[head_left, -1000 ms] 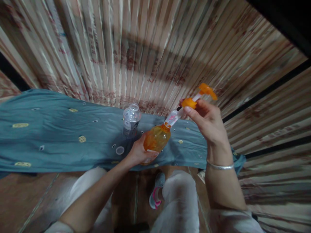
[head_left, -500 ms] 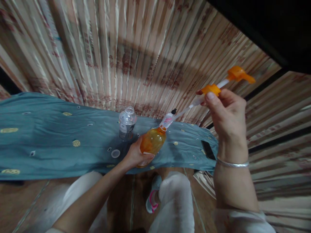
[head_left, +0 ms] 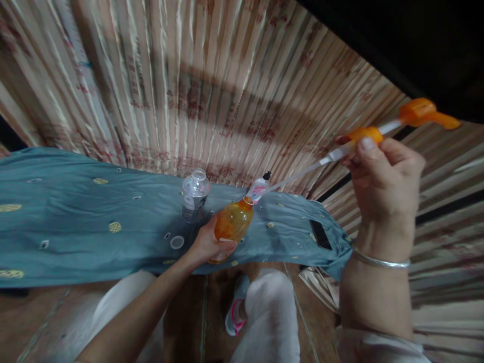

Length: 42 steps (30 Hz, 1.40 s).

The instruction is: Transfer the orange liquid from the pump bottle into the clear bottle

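Note:
My left hand (head_left: 212,242) is wrapped round an orange translucent bottle (head_left: 235,221), which tilts to the right with its neck uncapped. In my right hand (head_left: 385,171), raised at the right, the orange pump head (head_left: 418,112) is gripped by its collar. From it a thin clear tube slants down to the left, its lower end near the small bottle with a black top (head_left: 259,189) behind the orange one. Left of the orange bottle stands a clear plastic bottle (head_left: 195,195) without a cap. A round whitish cap (head_left: 177,242) lies on the cloth in front of it.
A teal patterned cloth (head_left: 75,212) covers the long surface before me. Toward its right end lies a black phone (head_left: 320,234). Pleated curtains (head_left: 212,91) hang close behind and at the right. My knees are just below the front edge.
My right hand has moved right with the pump head, drawing the tube farther from the orange bottle's neck. My left hand still holds the bottle; the view has shifted slightly.

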{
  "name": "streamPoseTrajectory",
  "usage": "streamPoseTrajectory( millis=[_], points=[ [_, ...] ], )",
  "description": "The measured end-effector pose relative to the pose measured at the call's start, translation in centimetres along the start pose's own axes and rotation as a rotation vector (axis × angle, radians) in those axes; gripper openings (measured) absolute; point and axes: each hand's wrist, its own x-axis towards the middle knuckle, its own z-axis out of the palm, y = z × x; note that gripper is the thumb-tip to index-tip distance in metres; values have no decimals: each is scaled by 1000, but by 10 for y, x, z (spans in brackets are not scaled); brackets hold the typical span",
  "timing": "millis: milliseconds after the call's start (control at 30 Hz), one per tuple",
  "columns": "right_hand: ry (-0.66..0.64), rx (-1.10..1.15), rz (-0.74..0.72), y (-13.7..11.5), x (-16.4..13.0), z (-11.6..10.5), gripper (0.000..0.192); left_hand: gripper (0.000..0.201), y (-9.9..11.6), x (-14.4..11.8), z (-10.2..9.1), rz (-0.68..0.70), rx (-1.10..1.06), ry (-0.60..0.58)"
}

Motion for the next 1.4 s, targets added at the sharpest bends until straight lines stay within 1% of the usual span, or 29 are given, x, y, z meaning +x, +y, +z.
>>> streamPoseTrajectory(
  millis=[133, 267, 367, 500, 667, 800, 900, 1000, 1067, 1133, 1200, 1267, 1367, 1400],
  points=[
    [26, 71, -30, -3, 2, -1, 29, 82, -1, 0, 1, -4, -11, -4],
    [14, 43, -4, 0, 0, 1, 29, 78, 2, 0, 1, 2, 1, -5],
    [-20, 7, 33, 3, -2, 0, 29, 76, 3, 0, 1, 8, -13, -7],
    [5, 8, 8, 6, -2, -1, 30, 78, 4, 0, 0, 3, -13, -6],
    [-39, -25, 49, 5, -1, 0, 31, 78, 3, -1, 0, 0, -27, -5],
    [38, 35, -36, 5, 4, -3, 29, 83, -3, -1, -1, 4, -66, -6],
    [103, 85, -61, 12, 7, -4, 29, 86, -4, -2, -4, 2, -53, -9],
    [150, 99, -35, 30, 6, 1, 31, 88, -1, -4, -8, -1, -50, -24],
    [169, 49, 2, 47, 1, 8, 34, 89, 2, -6, -10, -8, -35, -21],
    [215, -21, 22, 69, -8, 17, 39, 90, 5, -8, -12, -19, -15, -21],
    [186, -126, 73, 93, -20, 28, 43, 90, 7, -9, -14, -31, -16, -31],
    [173, -183, 78, 117, -33, 38, 44, 90, 9, -10, -14, -47, -26, -38],
    [84, -326, 67, 152, -54, 53, 47, 89, 12, -11, -15, -79, -42, -32],
    [26, -414, 47, 163, -60, 57, 46, 88, 13, -12, -15, -85, -42, -26]
  ],
)
